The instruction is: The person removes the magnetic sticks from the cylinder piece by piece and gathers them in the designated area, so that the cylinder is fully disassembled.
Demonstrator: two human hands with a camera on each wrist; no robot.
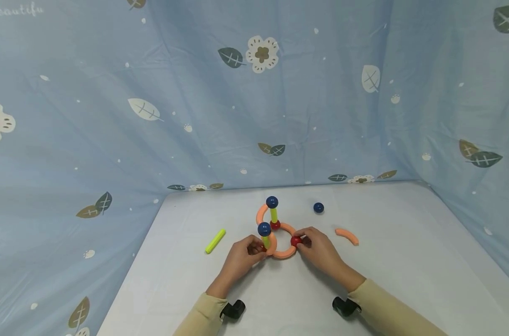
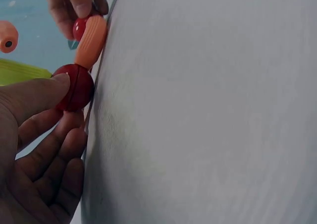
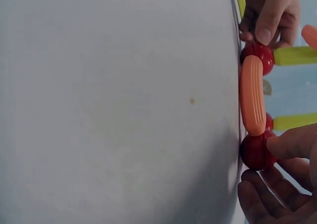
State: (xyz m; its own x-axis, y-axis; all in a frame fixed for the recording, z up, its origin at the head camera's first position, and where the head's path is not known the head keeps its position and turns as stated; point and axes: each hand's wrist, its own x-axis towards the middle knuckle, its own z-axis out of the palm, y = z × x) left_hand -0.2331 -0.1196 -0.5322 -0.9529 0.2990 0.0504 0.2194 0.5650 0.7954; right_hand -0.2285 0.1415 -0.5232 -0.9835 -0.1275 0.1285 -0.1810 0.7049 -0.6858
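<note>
A ring of orange curved rods [image 1: 284,254] and red balls lies on the table. My left hand [image 1: 241,257] pinches the left red ball [image 2: 79,89] between thumb and fingers. On the other side, my right hand [image 1: 320,248] pinches another red ball [image 1: 295,241], joined to the front curved rod. A yellow-green stick rises from the left ball, topped by a blue ball [image 1: 264,228]. Farther back, a third red ball [image 1: 275,225] carries a second upright yellow-green stick [image 1: 273,215] and blue ball [image 1: 272,201]. Two more orange curved rods hang beside the blue balls.
A loose yellow-green stick [image 1: 215,241] lies left of the structure. Behind to the right sits a single blue ball [image 1: 318,207], and a loose orange curved rod [image 1: 347,236] lies at the right. Patterned blue cloth [image 1: 254,116] hangs behind the white table [image 1: 397,261].
</note>
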